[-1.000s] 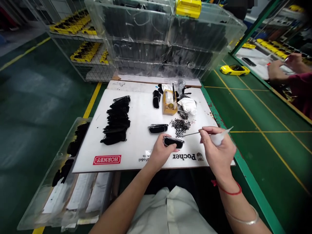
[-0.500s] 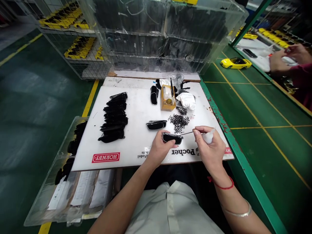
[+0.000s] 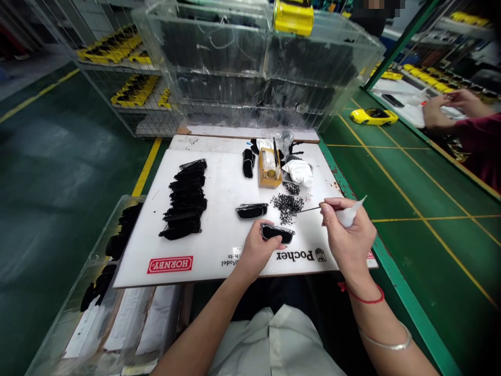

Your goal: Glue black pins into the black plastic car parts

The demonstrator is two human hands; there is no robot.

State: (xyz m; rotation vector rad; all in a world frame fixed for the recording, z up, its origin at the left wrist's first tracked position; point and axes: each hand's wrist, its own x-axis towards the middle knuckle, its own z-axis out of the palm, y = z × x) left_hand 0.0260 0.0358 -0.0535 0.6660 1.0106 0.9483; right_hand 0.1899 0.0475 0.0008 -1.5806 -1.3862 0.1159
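My left hand [image 3: 256, 247] grips a small black plastic part [image 3: 277, 233] against the white board [image 3: 219, 183]. My right hand [image 3: 346, 235] is closed on a thin metal tool [image 3: 311, 210] with a whitish handle; its tip points left at a heap of small black screws [image 3: 288, 204]. A second black part [image 3: 251, 211] lies just left of the screws. Further left, a row of stacked black parts [image 3: 186, 201] runs along the board.
A small yellow box [image 3: 270, 168], a white cloth [image 3: 299, 171] and another black part [image 3: 248, 162] sit at the board's far side. Clear bins [image 3: 254, 68] stand behind, a clear tray [image 3: 97, 271] at left. Another person's hands [image 3: 444, 107] work at the right, beyond a yellow toy car [image 3: 373, 116].
My right hand has lifted the tool slightly, its tip shifting from near the held part toward the screw heap. My left hand keeps hold of the black part.
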